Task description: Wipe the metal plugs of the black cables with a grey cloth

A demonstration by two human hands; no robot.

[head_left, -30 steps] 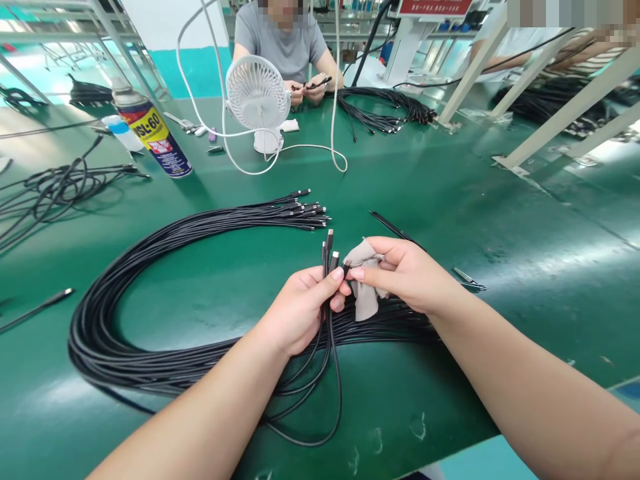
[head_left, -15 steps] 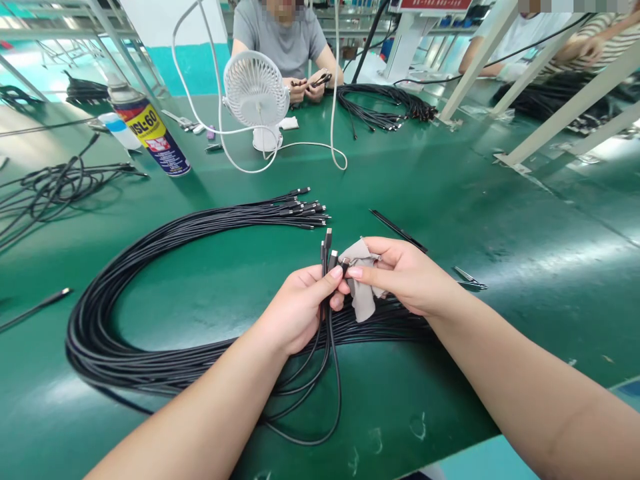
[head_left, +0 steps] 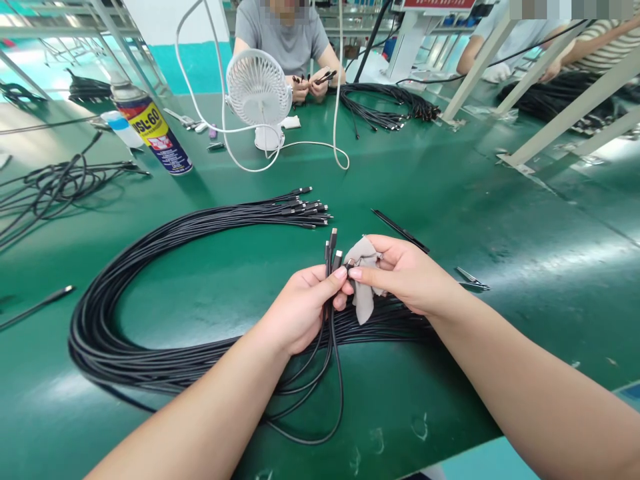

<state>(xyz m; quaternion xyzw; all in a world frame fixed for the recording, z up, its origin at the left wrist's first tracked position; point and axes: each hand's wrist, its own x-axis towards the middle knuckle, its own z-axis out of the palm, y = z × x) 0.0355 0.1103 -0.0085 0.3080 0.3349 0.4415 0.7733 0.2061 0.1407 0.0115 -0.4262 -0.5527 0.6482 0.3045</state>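
My left hand (head_left: 313,297) is closed around several black cables (head_left: 332,333), their plug ends sticking up above the thumb. Between its thumb and fingers one plug (head_left: 349,265) points toward my right hand (head_left: 400,270). That hand pinches a crumpled grey cloth (head_left: 364,253), which touches this plug, and its thumb lies right beside the left fingertips. Under both hands runs a large bundle of black cables (head_left: 100,300), curving in a U to the left with its plug ends at the upper middle.
A spray can (head_left: 155,130), a white fan (head_left: 259,90) and loose black cables (head_left: 65,180) stand or lie beyond. Tweezers (head_left: 473,280) and a thin black tool (head_left: 400,230) lie right. Across the green table (head_left: 425,173), a person (head_left: 280,40) holds cables.
Both hands stay close together at the plug, and the cloth has shifted slightly against it. The whole view has moved a little.
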